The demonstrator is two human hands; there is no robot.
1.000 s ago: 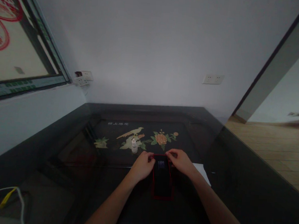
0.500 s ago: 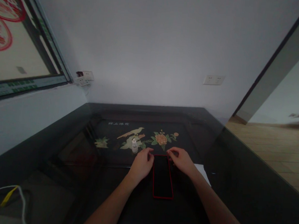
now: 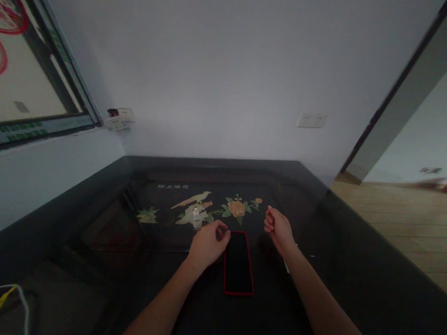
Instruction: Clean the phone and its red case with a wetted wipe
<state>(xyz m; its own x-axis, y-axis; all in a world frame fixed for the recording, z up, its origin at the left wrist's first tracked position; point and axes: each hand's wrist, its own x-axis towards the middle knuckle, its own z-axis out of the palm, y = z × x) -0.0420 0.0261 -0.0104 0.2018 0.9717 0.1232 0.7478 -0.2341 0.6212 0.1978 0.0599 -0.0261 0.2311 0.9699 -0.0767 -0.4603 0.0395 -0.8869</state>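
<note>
A smartphone (image 3: 240, 264) with a red edge and a dark screen lies face up on the black table (image 3: 151, 296). At its upper left corner is my left hand (image 3: 209, 243), thumb and forefinger bent together in a pinch. Whether anything sits between those fingertips is too small to see. My right hand (image 3: 279, 231) is off to the phone's upper right, apart from it, with its fingers curled closed; their contents cannot be made out. A small clear bottle with a white cap (image 3: 196, 219) stands just beyond my left hand. White paper (image 3: 287, 267) shows slightly beside my right forearm, which mostly hides it.
The tabletop has a bird picture (image 3: 192, 200) and a peony picture (image 3: 237, 208). Behind it rises a pale wall with sockets (image 3: 312, 121). A white cable (image 3: 25, 304) with a yellow tag (image 3: 2, 302) lies at the lower left; a window (image 3: 30, 69) is above.
My right hand has moved away from the phone's top edge, to the right and slightly up, its forearm now covering most of the paper. My left hand's fingertips have come together near the corner.
</note>
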